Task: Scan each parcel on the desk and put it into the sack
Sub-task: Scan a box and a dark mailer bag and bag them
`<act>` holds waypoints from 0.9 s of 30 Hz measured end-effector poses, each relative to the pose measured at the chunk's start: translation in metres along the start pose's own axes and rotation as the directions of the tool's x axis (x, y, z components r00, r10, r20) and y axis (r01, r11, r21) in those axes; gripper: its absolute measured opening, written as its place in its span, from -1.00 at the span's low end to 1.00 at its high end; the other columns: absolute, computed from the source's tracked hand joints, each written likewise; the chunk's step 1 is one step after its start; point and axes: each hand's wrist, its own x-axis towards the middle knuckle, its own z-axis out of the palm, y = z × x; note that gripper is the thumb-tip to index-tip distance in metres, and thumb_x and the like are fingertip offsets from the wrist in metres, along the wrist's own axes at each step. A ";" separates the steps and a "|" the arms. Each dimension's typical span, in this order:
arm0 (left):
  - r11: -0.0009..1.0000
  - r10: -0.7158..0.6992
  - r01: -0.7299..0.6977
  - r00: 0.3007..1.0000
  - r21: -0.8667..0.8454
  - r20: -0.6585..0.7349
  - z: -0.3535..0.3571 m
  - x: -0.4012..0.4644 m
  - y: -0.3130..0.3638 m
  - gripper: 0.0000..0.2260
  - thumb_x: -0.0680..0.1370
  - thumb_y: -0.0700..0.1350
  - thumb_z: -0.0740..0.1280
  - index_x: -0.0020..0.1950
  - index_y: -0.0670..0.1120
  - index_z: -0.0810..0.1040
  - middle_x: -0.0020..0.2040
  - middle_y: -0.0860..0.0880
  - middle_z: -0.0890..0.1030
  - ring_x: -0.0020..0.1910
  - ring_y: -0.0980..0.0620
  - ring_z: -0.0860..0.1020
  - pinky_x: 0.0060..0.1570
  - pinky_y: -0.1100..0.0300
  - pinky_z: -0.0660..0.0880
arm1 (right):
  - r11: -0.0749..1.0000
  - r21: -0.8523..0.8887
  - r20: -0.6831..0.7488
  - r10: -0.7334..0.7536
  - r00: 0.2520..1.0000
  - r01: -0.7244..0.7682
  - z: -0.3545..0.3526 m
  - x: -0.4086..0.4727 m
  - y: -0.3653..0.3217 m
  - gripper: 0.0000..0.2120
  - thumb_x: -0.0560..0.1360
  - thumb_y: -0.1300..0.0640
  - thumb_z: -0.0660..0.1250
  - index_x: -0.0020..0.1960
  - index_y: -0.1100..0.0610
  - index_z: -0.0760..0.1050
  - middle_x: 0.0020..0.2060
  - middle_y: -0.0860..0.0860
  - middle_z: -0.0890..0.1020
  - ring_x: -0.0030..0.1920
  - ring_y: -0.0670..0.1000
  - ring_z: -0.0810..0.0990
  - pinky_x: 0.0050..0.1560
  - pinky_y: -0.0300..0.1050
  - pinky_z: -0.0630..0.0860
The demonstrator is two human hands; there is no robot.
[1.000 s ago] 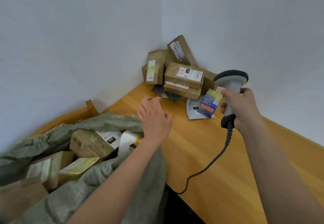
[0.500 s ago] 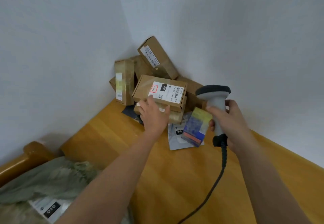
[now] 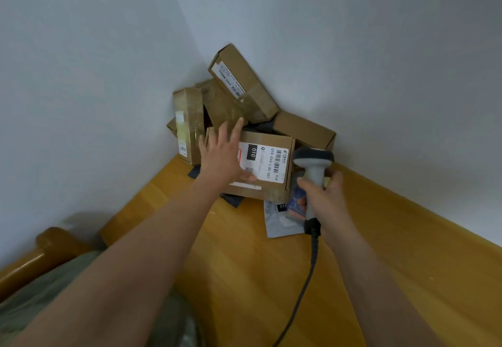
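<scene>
2 hands busy — left hand (image 3: 221, 156) flat on labelled box (image 3: 267, 166), right hand (image 3: 324, 197) gripping scanner (image 3: 313, 164).

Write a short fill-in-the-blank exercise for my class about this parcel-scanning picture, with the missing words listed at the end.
1. The right hand grips a grey barcode ____ with a cable.
2. The left hand lies with straight fingers on the cardboard box whose black label patch reads ____.
3. The parcels are piled in the ____ where the two walls meet on the wooden desk.
4. The olive green sack sits at the lower ____ of the picture.

Missing words: scanner; 010; corner; left
</scene>
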 end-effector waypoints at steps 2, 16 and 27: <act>0.991 0.082 -0.090 0.993 0.099 0.086 -0.005 0.011 0.001 0.26 0.17 0.36 0.53 0.58 0.12 -0.27 0.60 -0.07 -0.16 0.56 -0.25 -0.20 0.42 -0.30 -0.26 | 1.000 0.013 0.003 -0.003 1.000 0.003 0.002 0.000 0.002 -0.57 0.56 0.17 0.36 0.30 0.02 0.21 -0.08 0.13 0.58 -0.25 0.02 0.59 -0.25 -0.02 0.65; 0.966 -0.145 0.174 0.977 -0.193 0.157 0.034 -0.067 -0.017 -0.43 0.41 0.13 0.49 0.27 -0.07 0.36 0.25 -0.10 0.44 0.26 -0.17 0.41 0.26 -0.09 0.38 | 0.998 0.054 -0.055 -0.028 0.998 0.031 -0.024 -0.034 0.009 -0.68 0.56 0.14 0.38 0.18 0.01 0.27 -0.03 0.09 0.58 -0.30 -0.06 0.64 -0.25 -0.07 0.60; -0.012 -0.156 0.581 0.802 -0.813 0.576 -0.023 -0.134 -0.023 -0.61 0.53 -0.13 0.44 0.30 -0.16 0.44 0.08 -0.12 0.65 -0.01 -0.17 0.64 -0.23 -0.09 0.61 | 0.994 0.033 0.149 -0.108 0.983 0.104 -0.006 -0.126 -0.052 -0.88 0.62 -0.04 0.24 0.05 0.00 0.46 -0.10 0.15 0.57 -0.36 0.01 0.59 -0.03 0.12 0.61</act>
